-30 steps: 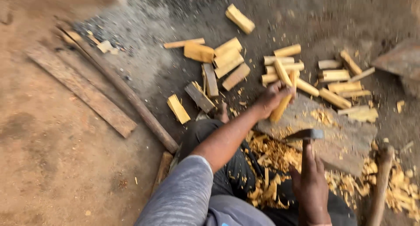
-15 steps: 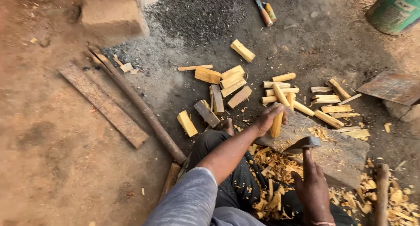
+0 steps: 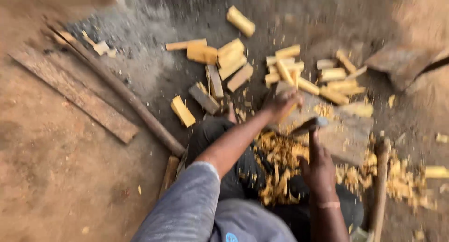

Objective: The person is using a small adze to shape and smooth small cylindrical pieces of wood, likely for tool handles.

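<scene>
A yellow split wood piece (image 3: 291, 112) is gripped upright by the left hand (image 3: 280, 104) on the flat grey chopping block (image 3: 348, 134); a metal-headed hatchet (image 3: 309, 126) is clasped by the right hand (image 3: 320, 169).

Pale yellow cut wood blocks (image 3: 231, 59) and golden shavings (image 3: 280, 153) lie on reddish-brown dirt ground (image 3: 56, 167) beside a grey ash patch (image 3: 140, 55). A grey sleeve (image 3: 187, 209), weathered grey-brown plank (image 3: 75, 94) and dull grey chopping slab (image 3: 346, 134) complete the palette.
</scene>
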